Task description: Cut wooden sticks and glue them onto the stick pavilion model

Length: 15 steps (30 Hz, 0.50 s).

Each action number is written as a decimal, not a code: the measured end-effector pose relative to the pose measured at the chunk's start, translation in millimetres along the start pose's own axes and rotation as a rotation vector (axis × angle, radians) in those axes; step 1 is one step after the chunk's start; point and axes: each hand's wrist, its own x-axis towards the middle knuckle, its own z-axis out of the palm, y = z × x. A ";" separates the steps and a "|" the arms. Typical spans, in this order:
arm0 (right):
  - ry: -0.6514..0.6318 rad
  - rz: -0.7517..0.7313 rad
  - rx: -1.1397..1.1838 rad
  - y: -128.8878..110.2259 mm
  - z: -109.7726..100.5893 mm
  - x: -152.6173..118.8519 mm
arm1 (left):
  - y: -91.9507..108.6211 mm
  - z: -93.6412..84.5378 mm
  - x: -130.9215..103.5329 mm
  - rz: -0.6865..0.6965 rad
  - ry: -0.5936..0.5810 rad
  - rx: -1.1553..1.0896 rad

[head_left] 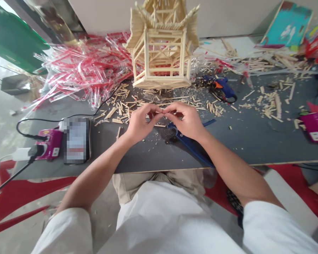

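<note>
Blue tool [191, 146] lies beneath right hand [188, 120], fingertips meeting left hand's [140, 122]

1 head-worn view, facing forward and down, close above table [249, 141]

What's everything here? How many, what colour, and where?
Table: 1, dark grey, middle
Wooden model: 1, pale, back middle
Cut sticks: many, pale, across table
Wrappers: many, clear and red, back left
Glue gun: 1, blue, right of model
Hand tool: 1, blue, front middle
Phone: 1, dark-edged, front left
Power blocks: 2, purple, left and right
Cables: several, black or white, mostly left
Board: 1, turquoise, back right
Packet: 1, mostly red, right edge
Big object: 1, green, top left
Seats: count unclear, red, below
Trousers: 1, beige, bottom
Shirt: 1, white, bottom
Left hand: 1, bare, middle
Right hand: 1, bare, middle
</note>
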 end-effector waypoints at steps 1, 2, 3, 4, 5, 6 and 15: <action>0.002 0.031 0.036 0.1 0.9 -0.6 | 0.5 1.5 0.2 -0.064 0.002 -0.090; 0.006 0.063 0.082 0.6 2.1 -1.0 | 1.1 2.7 0.5 -0.116 0.003 -0.172; 0.011 0.094 0.132 1.4 3.5 -1.2 | 1.5 3.6 0.8 -0.151 0.004 -0.239; 0.016 0.118 0.177 2.6 4.8 -1.3 | 1.8 4.2 1.0 -0.171 0.007 -0.287; 0.022 0.136 0.211 4.0 6.1 -1.2 | 1.9 4.6 1.1 -0.179 0.011 -0.321; 0.031 0.147 0.229 5.2 7.1 -1.0 | 1.9 4.7 1.1 -0.181 0.013 -0.345; 0.157 -0.097 -0.102 -6.3 2.9 -1.0 | 3.2 5.1 -3.4 -0.218 0.040 -0.386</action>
